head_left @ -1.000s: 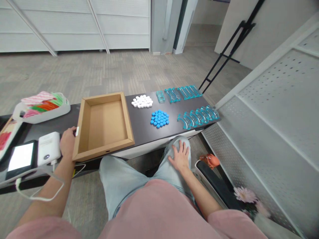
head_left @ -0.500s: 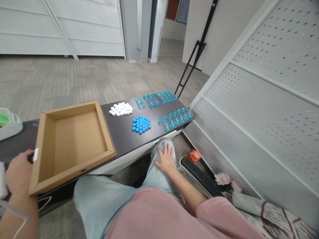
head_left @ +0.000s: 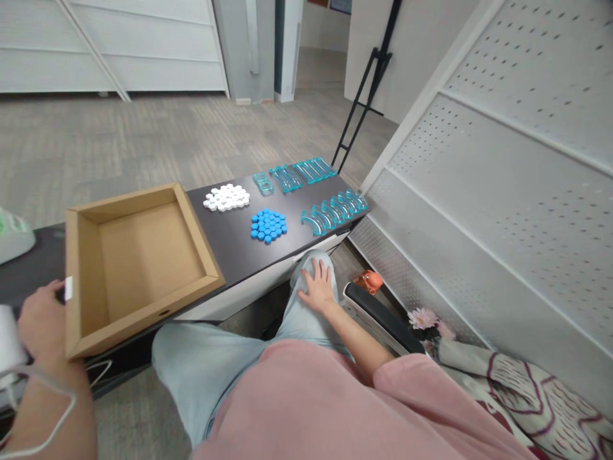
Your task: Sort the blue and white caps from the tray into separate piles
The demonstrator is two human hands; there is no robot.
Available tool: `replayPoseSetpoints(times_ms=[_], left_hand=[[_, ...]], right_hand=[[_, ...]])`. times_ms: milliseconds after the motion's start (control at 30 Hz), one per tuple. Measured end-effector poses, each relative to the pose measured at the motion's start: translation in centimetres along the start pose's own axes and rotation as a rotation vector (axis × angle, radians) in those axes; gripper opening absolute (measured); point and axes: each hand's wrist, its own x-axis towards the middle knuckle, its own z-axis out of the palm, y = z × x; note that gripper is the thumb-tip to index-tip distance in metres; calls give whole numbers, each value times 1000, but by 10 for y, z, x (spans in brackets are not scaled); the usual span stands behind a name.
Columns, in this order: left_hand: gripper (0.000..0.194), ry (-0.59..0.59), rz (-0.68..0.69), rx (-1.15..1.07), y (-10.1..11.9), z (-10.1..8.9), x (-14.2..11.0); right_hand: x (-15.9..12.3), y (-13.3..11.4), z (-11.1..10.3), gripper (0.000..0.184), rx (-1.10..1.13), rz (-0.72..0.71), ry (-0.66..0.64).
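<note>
My left hand is at the left outer side of an open cardboard box. Its fingers are curled by a small dark thing that I cannot make out, beside a white tag on the box's side. My right hand lies with fingers spread on my right knee, holding nothing. Right of the box, on the dark tabletop, are a group of white hexagonal pieces and a group of blue hexagonal pieces. Clear teal-edged curved pieces and straight pieces lie further right.
A white container stands at the left end of the table. White cables run by my left forearm. To the right are a chair armrest, a perforated white panel, an orange object and pink flowers.
The view has tilted a little downward, so most things sit higher in the picture. Both hands keep about the same places, the left by the box and the right on my knee.
</note>
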Motion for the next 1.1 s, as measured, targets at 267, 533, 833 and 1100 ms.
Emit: replayPoseSetpoints(times_ms=[267,533,833,1100], left_hand=[[58,103,-152,-360,46,-33,-27],[41,132,-128,-419,44,-32,-30],[43,100,-150,-418,44,-32,-32],[42,91,-158,-416,41,-30,-31]], right_hand=[[29,-25,-63,65,290,-525,154],[161,-79,-100,145,192,-507,233],[184,-89,-83,93,113,-561,283],[181,-96,-84,78,96,-554,261]])
